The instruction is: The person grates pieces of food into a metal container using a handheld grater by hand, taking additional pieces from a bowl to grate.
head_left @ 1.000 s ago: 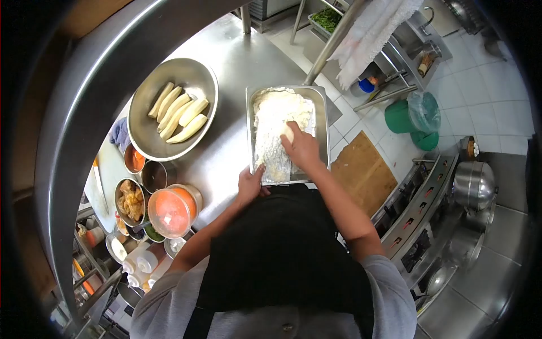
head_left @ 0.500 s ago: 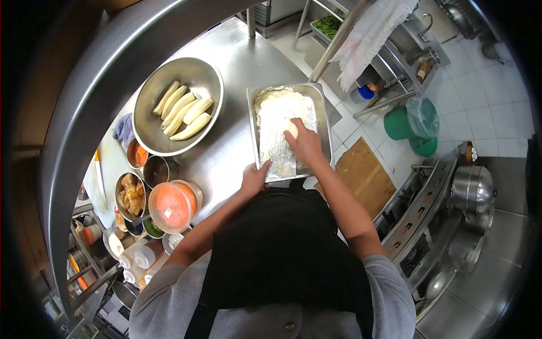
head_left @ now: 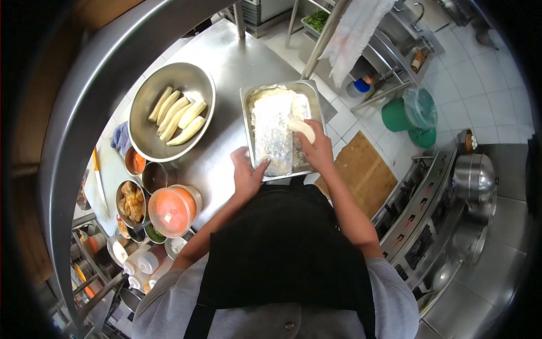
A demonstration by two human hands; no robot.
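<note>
A flat metal grater lies lengthwise in a rectangular steel pan, over pale grated pulp. My right hand grips a peeled plantain, tilted at the grater's right edge. At the pan's near left corner is my left hand, its thumb on the grater's near end and its fingers outside the pan wall. To the left, a large steel bowl holds several more peeled plantains.
Left of me stand a lidded tub of orange sauce, a bowl of cooked meat and several squeeze bottles. A knife lies on a white board. On the right are a wooden board, a stove and a green bin.
My right hand has shifted right and slightly down with the plantain, which now shows more fully. The fingers of my left hand have lifted and loosened beside the pan.
</note>
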